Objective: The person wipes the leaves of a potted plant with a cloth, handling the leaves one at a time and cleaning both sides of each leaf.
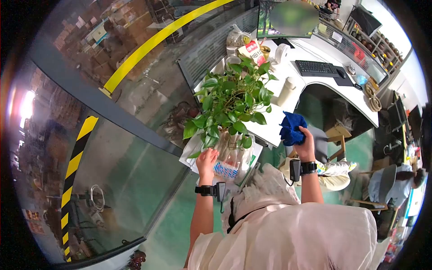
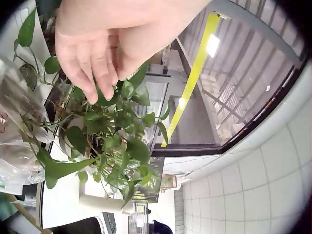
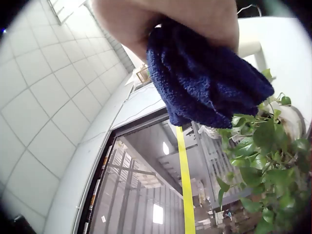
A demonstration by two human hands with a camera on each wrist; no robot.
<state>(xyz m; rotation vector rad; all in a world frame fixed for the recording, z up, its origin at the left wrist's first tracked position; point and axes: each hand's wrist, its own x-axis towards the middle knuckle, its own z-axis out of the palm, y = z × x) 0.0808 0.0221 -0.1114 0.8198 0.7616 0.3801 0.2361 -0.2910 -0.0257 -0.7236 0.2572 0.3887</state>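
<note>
A leafy green potted plant (image 1: 236, 96) stands at the near corner of the white desk, its vines spreading over the edge. Beside its lower leaves is my left hand (image 1: 207, 163), with fingers loosely bent. In the left wrist view the fingertips (image 2: 91, 97) overlap a dark green leaf, and no grip on it shows. My right hand (image 1: 306, 146) grips a bunched dark blue cloth (image 1: 292, 128), raised to the right of the plant. The right wrist view shows its fuzzy towel-like folds (image 3: 200, 83) hanging below the hand, with the plant beyond.
Clear plastic wrapping (image 1: 234, 150) lies below the plant. A cream bottle (image 1: 286, 91), keyboard (image 1: 317, 69) and monitor (image 1: 288, 20) stand on the desk (image 1: 272, 130). A chair (image 1: 320, 144) is close on the right. Glass panels with a dark frame (image 1: 108, 99) rise at left.
</note>
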